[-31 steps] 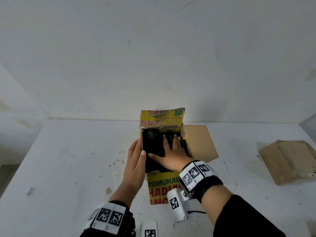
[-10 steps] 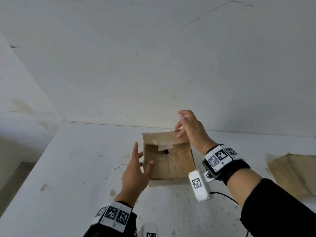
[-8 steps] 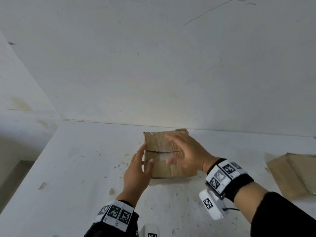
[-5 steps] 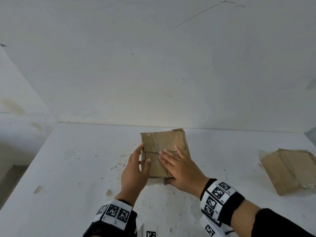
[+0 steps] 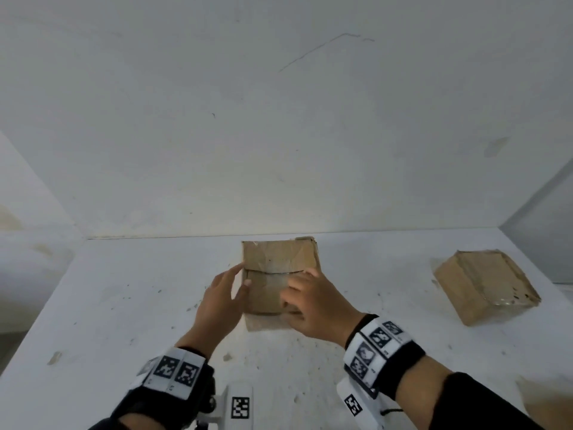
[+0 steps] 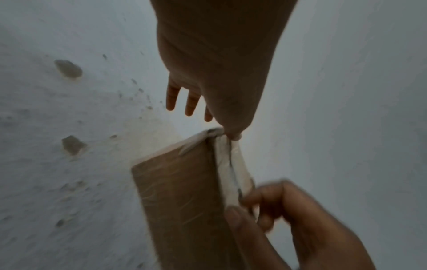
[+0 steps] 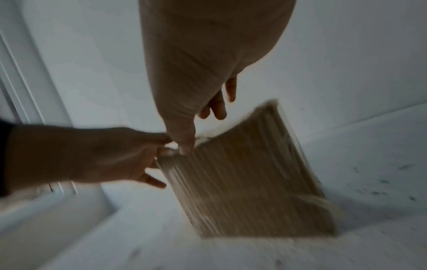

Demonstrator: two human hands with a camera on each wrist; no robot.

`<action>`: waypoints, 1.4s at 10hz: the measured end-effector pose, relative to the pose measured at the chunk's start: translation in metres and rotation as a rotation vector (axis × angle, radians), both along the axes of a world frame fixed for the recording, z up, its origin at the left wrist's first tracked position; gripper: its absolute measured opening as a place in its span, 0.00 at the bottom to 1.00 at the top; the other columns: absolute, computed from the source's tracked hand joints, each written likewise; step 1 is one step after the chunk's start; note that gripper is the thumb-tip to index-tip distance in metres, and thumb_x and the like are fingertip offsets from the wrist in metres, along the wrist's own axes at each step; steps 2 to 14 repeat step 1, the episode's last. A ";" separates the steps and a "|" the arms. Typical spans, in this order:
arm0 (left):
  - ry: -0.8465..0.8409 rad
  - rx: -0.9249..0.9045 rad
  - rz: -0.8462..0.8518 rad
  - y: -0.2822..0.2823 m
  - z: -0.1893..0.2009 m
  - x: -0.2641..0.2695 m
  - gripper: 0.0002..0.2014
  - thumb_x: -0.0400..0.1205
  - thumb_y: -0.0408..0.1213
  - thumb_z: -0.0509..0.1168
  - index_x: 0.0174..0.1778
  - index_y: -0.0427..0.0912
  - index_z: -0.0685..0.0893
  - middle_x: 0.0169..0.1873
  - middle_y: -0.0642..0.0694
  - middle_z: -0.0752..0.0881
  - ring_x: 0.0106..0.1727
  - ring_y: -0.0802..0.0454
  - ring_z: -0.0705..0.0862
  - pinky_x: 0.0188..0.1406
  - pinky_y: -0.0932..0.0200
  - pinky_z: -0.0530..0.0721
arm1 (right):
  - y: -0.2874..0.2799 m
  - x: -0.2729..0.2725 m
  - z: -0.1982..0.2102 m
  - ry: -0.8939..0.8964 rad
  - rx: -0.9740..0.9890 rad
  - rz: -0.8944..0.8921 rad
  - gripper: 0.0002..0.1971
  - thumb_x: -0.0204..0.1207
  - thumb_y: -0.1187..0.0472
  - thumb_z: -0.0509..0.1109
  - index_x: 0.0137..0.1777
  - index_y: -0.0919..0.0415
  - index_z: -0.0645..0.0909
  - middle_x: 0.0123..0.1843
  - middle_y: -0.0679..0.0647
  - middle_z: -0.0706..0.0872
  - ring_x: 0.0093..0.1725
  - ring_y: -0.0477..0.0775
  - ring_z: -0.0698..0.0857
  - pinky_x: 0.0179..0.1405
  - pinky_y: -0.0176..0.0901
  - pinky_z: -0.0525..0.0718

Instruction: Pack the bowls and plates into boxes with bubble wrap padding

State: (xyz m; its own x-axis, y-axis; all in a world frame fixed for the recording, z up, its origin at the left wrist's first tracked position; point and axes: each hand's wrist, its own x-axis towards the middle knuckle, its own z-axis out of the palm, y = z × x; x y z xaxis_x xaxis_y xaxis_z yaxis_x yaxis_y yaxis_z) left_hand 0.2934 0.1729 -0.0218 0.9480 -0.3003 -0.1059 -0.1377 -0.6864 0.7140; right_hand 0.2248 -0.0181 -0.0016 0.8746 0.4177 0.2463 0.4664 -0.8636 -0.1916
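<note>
The left hand [image 5: 220, 301] was spread, fingers straight, its thumb touching the near left edge of the closed cardboard box [image 5: 280, 262]. The right hand [image 5: 313, 308] lay on the box's near right portion with fingers curled; the left wrist view showed thumb and fingers pinching the box's near right edge. The box stood on the white desk [image 5: 124, 305], between both hands and extending beyond them. A second cardboard box [image 5: 483, 287] lay well apart, right of the right hand.

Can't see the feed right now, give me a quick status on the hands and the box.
Left hand open against box side. Right hand curled on near edge. Flaps closed. Second box off right.
</note>
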 end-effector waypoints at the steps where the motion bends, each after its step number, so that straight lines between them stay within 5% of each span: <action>1: -0.168 -0.183 0.025 0.018 0.041 -0.009 0.35 0.75 0.58 0.61 0.78 0.52 0.62 0.75 0.44 0.70 0.74 0.47 0.71 0.69 0.44 0.75 | -0.019 -0.031 0.049 -0.035 0.357 -0.063 0.08 0.75 0.52 0.68 0.37 0.52 0.81 0.30 0.42 0.78 0.31 0.42 0.76 0.44 0.37 0.76; 14: -0.168 -0.183 0.025 0.018 0.041 -0.009 0.35 0.75 0.58 0.61 0.78 0.52 0.62 0.75 0.44 0.70 0.74 0.47 0.71 0.69 0.44 0.75 | -0.019 -0.031 0.049 -0.035 0.357 -0.063 0.08 0.75 0.52 0.68 0.37 0.52 0.81 0.30 0.42 0.78 0.31 0.42 0.76 0.44 0.37 0.76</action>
